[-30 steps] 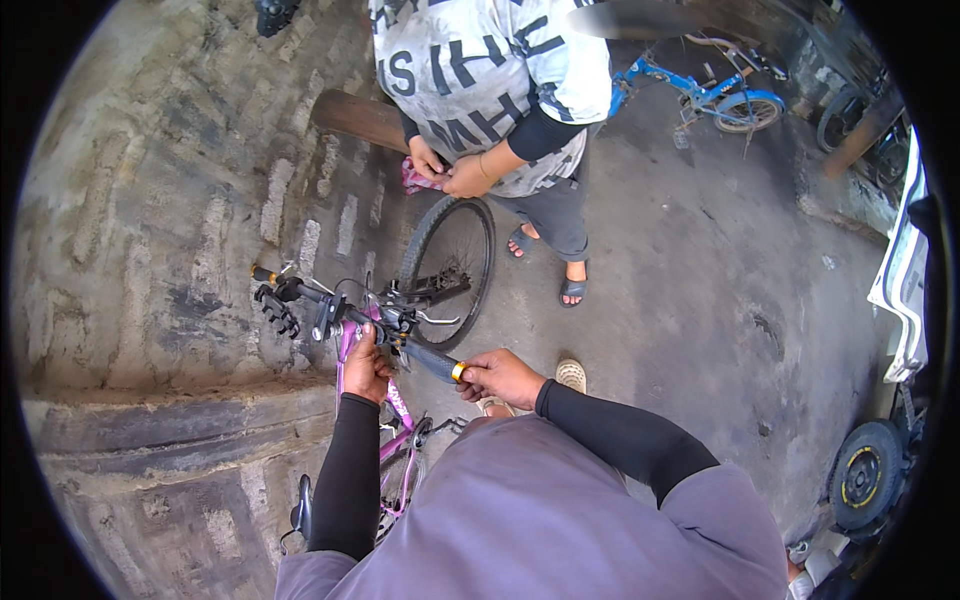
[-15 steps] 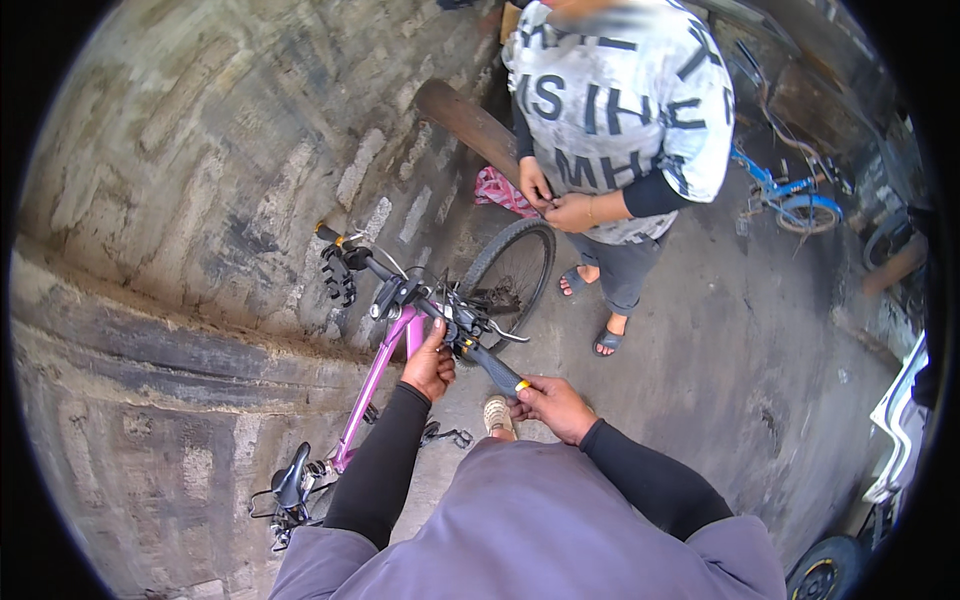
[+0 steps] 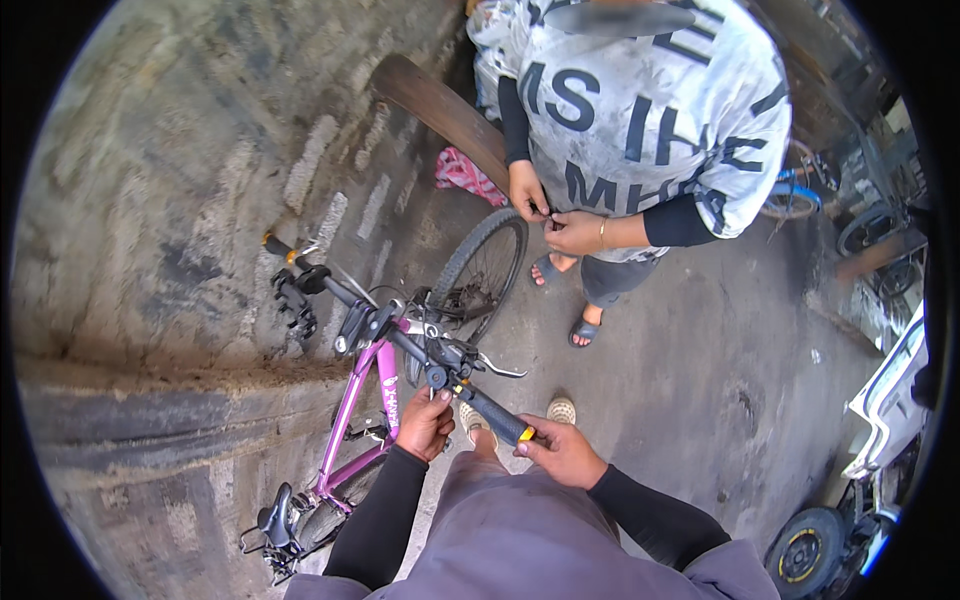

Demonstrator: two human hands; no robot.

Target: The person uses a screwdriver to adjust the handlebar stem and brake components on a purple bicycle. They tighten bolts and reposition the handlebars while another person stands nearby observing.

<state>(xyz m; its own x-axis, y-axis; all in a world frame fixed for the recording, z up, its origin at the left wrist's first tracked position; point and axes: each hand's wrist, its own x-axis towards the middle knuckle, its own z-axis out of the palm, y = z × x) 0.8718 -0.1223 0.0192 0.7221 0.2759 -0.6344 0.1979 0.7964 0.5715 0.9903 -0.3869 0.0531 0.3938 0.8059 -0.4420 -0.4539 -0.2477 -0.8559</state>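
Observation:
A pink bicycle point(image 3: 346, 425) stands beside the wall, its black handlebar point(image 3: 400, 340) slanting across in front of me. With fingers and thumb, my right hand point(image 3: 566, 452) grips the near end of the dark handlebar grip point(image 3: 492, 410), by its yellow end ring. Just under the brake lever clamp, my left hand point(image 3: 425, 424) is closed in a pinch; what lies between its fingers is mostly hidden. A brake lever point(image 3: 500, 368) sticks out on the far side of the bar. The front wheel point(image 3: 484, 275) points away from me.
Across the front wheel stands a person in a white printed shirt point(image 3: 640, 120), fingers together at the waist. A rusty beam point(image 3: 440, 112) leans by the wall, near a pink cloth point(image 3: 468, 175). A tyre point(image 3: 808, 552) lies at lower right; a blue bicycle point(image 3: 795, 198) is farther back.
My view has shifted, so the person looks larger and the handlebar sits farther left and lower. My left hand is now lower against the bar; my right hand stays at the grip's end.

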